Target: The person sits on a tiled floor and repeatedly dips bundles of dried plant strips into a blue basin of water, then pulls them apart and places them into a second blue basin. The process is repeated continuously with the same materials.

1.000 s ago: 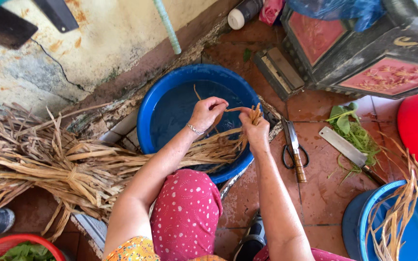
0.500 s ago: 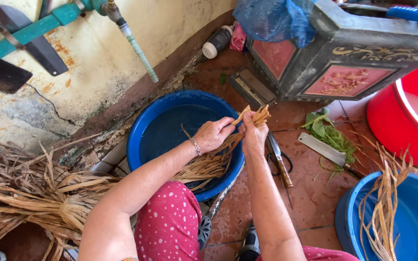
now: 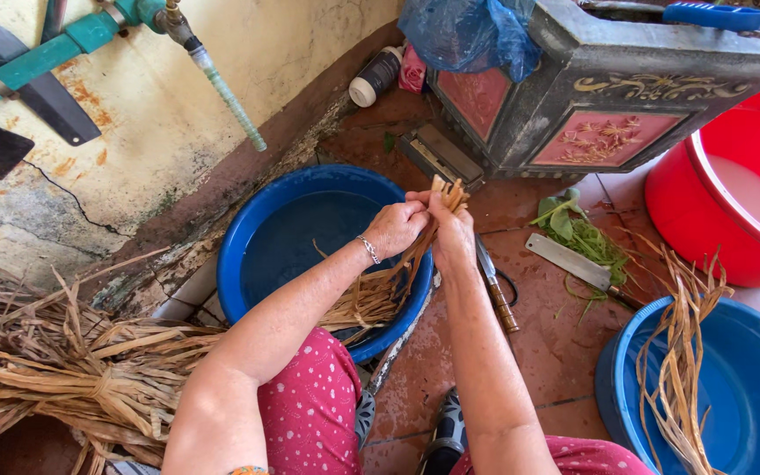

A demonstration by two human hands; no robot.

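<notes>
Both hands work a bunch of dried leaf strips (image 3: pixel 415 255) over the rim of the near blue basin (image 3: pixel 248 237). The left hand (image 3: pixel 395 229) is closed around the upper part of the strips, the right hand (image 3: pixel 452 233) is clamped on the same bunch just beside it, cut ends sticking up above the fingers. The step looks like gathering and evening out a handful; the strips' loose tails trail down over the basin rim toward the knee, so a next move would need both grips kept tight while the ends are squared. The strips are flat, papery, tan and frayed. A big tied bundle (image 3: pixel 72 378) of the same dry leaves lies on the floor to the left. More strips hang over a second blue basin (image 3: pixel 626 413) at right. A cleaver (image 3: pixel 569 262) lies on wet reddish tile beside green leaves (image 3: pixel 573 230), with a red tub (image 3: pixel 697 220) beyond.
</notes>
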